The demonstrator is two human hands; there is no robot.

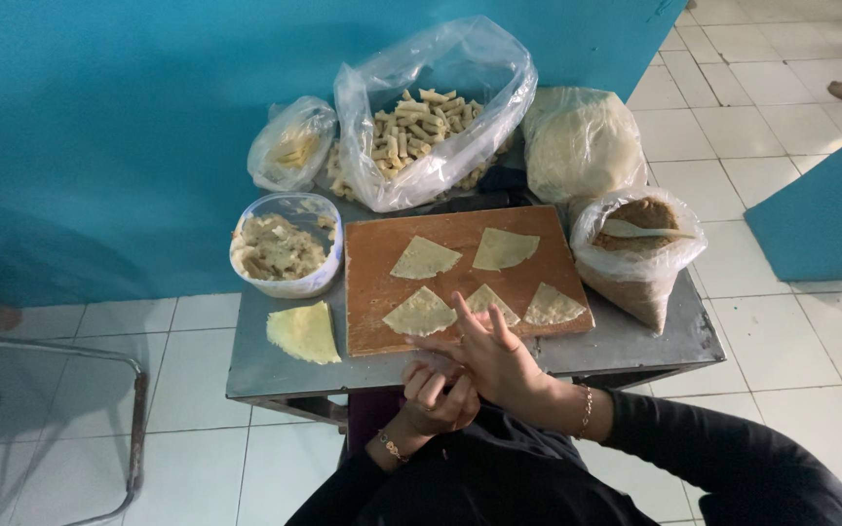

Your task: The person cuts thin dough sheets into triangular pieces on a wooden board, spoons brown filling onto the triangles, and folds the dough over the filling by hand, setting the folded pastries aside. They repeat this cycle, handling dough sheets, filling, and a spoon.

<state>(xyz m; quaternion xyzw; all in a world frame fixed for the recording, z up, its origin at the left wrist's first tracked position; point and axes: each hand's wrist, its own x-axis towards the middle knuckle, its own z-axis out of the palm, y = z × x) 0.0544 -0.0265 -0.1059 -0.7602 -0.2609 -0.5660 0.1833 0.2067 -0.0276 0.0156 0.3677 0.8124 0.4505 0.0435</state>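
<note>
Two hands met at the near edge of the wooden board (460, 278): the left hand (436, 394) curled shut around something hidden, the right hand (494, 356) over it with fingers (463, 310) spread apart, touching a thin, pale wrapper triangle (492, 301). Four more triangles lay on the board. Left stood a round plastic tub (285, 248) of lumpy filling; far behind, a crinkled clear bag (431, 117) of rolled sticks; right, a bag of brown paste (635, 253).

Black sleeves (733, 458), thin bracelets on both wrists (586, 409)
</note>
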